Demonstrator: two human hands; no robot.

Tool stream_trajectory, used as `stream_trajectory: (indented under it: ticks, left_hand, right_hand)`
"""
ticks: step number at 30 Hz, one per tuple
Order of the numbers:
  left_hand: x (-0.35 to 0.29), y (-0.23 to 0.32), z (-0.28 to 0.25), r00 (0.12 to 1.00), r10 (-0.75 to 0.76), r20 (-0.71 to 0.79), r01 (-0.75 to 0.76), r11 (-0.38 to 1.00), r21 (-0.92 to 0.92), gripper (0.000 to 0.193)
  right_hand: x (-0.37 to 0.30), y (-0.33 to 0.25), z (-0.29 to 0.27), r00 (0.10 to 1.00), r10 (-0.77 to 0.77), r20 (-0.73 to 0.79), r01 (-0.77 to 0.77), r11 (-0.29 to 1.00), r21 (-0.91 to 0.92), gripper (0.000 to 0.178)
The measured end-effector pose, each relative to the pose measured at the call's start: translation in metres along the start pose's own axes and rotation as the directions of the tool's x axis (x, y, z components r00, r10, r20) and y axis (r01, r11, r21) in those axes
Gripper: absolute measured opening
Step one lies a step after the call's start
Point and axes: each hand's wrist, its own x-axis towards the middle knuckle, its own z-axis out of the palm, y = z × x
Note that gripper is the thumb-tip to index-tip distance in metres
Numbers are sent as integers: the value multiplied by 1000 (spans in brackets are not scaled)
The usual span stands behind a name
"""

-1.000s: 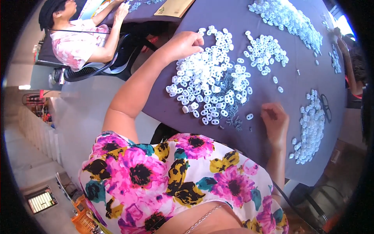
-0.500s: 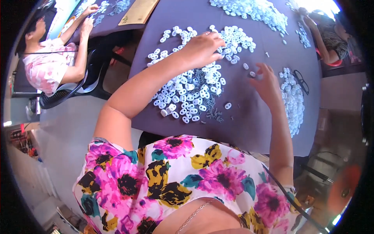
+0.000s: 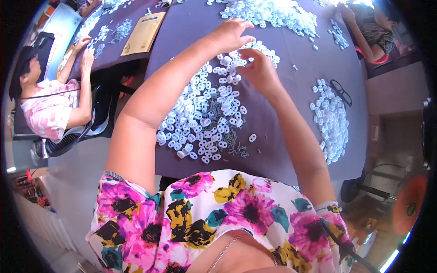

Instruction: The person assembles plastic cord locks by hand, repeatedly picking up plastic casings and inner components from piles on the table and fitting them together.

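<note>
Small white oval plastic pieces with two holes [image 3: 175,136] lie spread over the dark tabletop [image 3: 282,150] in front of me. Among them and along their right side are small grey screws [image 3: 236,148]. My left hand [image 3: 233,35] hovers at the far end of this spread, fingers stretched and thumb apart. Facing it from the right, my right hand [image 3: 259,70] is bent at the wrist, with a gap between thumb and fingers. No piece shows in either hand, and the fingertips partly cover the pieces beneath. One loose oval piece [image 3: 252,137] sits apart, nearer me.
A larger heap of white pieces [image 3: 273,16] lies at the far edge. Another pile [image 3: 331,125] is at the right, beside black-framed glasses [image 3: 341,92]. A tan envelope [image 3: 144,32] rests far left. One person sits left [image 3: 50,104], another far right [image 3: 375,38].
My right hand has moved left and forward, close to my left hand. The left hand has shifted farther away from me. The whole view has tilted a little.
</note>
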Motion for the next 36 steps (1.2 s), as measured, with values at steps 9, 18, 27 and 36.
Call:
stream_trajectory:
  ticks: [9,18,27,36]
  left_hand:
    - [14,50,72,968,200,151,-224,961,162,52]
    - [-16,26,48,956,262,130,-291,903,315,32]
    - [-87,-16,-17,960,154,236,-227,917,328,21]
    - [-65,-25,-12,997,57,47,-69,951,302,53]
  right_hand:
    - [-63,33,-80,943,128,-307,-145,989,-35,19]
    - [-86,31,-62,969,66,-237,-102,984,-144,17]
    - [-86,-23,-3,989,-59,138,83,981,-176,38]
    - [-44,-28,34,966,-176,192,227,929,-291,30]
